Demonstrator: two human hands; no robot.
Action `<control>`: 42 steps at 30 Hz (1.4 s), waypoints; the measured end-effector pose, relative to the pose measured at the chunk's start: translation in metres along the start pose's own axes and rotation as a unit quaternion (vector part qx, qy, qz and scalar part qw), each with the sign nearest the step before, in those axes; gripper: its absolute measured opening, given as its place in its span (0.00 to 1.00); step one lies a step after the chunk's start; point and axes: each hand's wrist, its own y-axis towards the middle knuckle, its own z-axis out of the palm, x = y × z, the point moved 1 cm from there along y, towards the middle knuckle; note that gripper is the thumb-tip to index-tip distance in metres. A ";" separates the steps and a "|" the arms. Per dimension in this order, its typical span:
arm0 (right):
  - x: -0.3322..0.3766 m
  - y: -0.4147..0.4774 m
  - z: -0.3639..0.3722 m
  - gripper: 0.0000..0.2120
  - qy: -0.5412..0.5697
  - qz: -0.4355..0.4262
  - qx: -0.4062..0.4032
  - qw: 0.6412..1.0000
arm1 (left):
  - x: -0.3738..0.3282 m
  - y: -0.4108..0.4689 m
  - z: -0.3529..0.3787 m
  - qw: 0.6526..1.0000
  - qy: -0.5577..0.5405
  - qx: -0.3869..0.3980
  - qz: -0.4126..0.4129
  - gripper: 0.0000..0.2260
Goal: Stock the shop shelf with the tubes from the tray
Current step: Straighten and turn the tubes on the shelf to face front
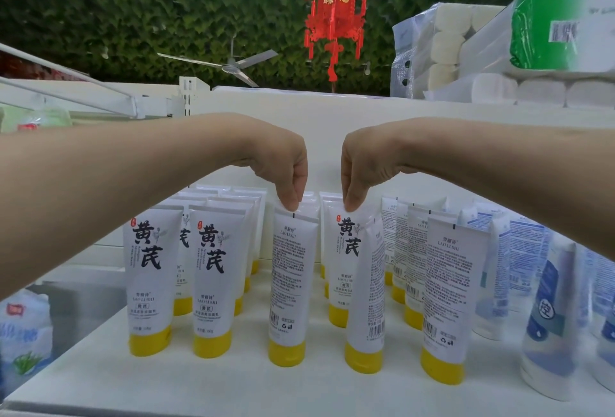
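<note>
Above smooth white shelf (pixel 233 383), pinching flat crimped tops of two glossy yellow-capped tubes: back-label tube (pixel 291 283) with left hand (pixel 283 163), front-label tube (pixel 342 266) with right hand (pixel 362 167).

Landmark: the back-facing tube (pixel 289 283) in the front row on the white shelf (pixel 233 393).
In front of it: a bare strip of shelf along the whole row; you can pass there.
Left of it: a narrow gap, then two labelled tubes (pixel 213 283) standing close.
Right of it: a wider gap, then the side-on tube (pixel 364 300); blue-labelled tubes (pixel 549 316) beyond.
Behind it: tubes packed in rows.
Above it: open air, crossed by your left hand (pixel 283 163) pinching its top and your right hand (pixel 362 163) pinching the front-facing tube (pixel 346 243).
</note>
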 end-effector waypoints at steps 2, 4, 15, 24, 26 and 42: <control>0.000 -0.002 0.000 0.25 0.005 -0.004 -0.001 1.000 | 0.000 0.000 0.000 1.000 0.000 0.009 -0.006 0.03; 0.001 -0.004 -0.001 0.24 0.010 -0.008 0.000 1.000 | 0.000 -0.001 0.000 1.000 0.001 0.015 -0.013 0.02; -0.003 -0.045 -0.025 0.17 0.020 0.007 0.004 1.000 | -0.020 -0.027 -0.020 0.994 0.048 0.001 -0.094 0.18; 0.003 -0.062 -0.019 0.16 -0.049 0.031 0.076 0.995 | -0.036 -0.037 -0.013 0.986 0.106 0.047 -0.120 0.18; 0.004 -0.062 -0.018 0.15 -0.052 0.026 0.079 0.995 | -0.036 -0.038 -0.014 0.987 0.109 0.045 -0.113 0.16; 0.015 -0.049 -0.013 0.08 -0.015 -0.037 0.032 0.999 | -0.022 -0.050 -0.008 0.998 0.059 0.007 -0.034 0.05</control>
